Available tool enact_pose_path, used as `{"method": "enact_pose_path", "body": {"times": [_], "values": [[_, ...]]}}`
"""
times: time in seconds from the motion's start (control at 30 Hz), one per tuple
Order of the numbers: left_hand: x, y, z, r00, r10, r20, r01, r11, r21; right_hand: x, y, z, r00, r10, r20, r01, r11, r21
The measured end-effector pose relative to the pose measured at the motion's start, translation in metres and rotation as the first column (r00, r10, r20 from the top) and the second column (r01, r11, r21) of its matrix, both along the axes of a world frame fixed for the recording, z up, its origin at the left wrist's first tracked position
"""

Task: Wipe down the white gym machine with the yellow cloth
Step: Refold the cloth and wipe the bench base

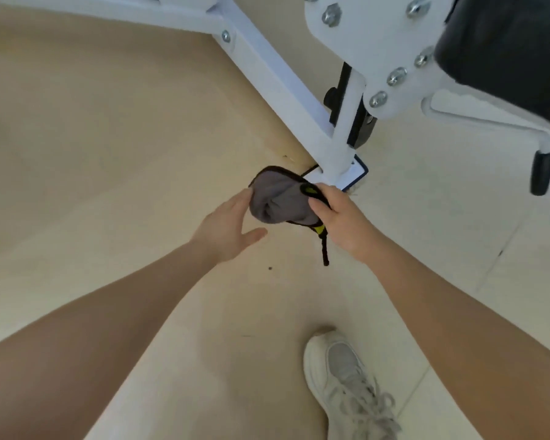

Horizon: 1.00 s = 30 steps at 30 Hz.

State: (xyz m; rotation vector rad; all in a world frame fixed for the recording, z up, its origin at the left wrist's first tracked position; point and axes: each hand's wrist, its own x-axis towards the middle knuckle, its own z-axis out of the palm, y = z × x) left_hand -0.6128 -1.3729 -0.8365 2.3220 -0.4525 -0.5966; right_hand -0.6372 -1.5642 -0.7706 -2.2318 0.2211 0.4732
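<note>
Cloth [280, 201] pinched by right hand [340, 217], just below machine [340, 144] base. Left hand [226, 227] fingers straight, apart, touching cloth edge.

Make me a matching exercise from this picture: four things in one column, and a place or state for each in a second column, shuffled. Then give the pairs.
1. cloth
2. left hand
3. sneaker
4. black pad

A. top right corner, bolted beside the white frame
B. open, fingertips at the cloth's edge
C. on the floor, bottom of view
D. bunched, gripped by the right hand

Pairs: 1-D, 2-B, 3-C, 4-A
</note>
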Motion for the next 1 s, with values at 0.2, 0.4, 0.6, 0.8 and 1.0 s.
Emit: {"method": "enact_pose_path", "body": {"times": [0.2,0.4,0.6,0.8,1.0], "values": [[-0.037,-0.012,0.089,0.972,0.072,-0.224,-0.190,0.800,-0.569,-0.082,0.011,0.079,0.991,-0.116,-0.067,0.134,0.897,0.420],[-0.090,-0.037,0.164,0.995,-0.079,-0.069,0.024,0.811,-0.584,-0.128,-0.007,0.131,0.985,-0.173,-0.021,0.167,0.907,0.386],[-0.133,-0.060,0.212,0.972,0.166,0.164,-0.075,0.889,-0.451,-0.135,-0.018,0.169,0.999,-0.002,0.049,-0.016,0.928,0.373],[-0.163,-0.079,0.283,0.922,0.387,-0.024,-0.360,0.831,-0.424,-0.148,-0.041,0.239,0.985,0.175,0.005,-0.171,0.960,0.220],[-0.195,-0.091,0.439,0.916,0.396,-0.063,-0.400,0.890,-0.217,-0.166,-0.037,0.384,0.950,0.285,0.128,-0.276,0.958,-0.083]]}}
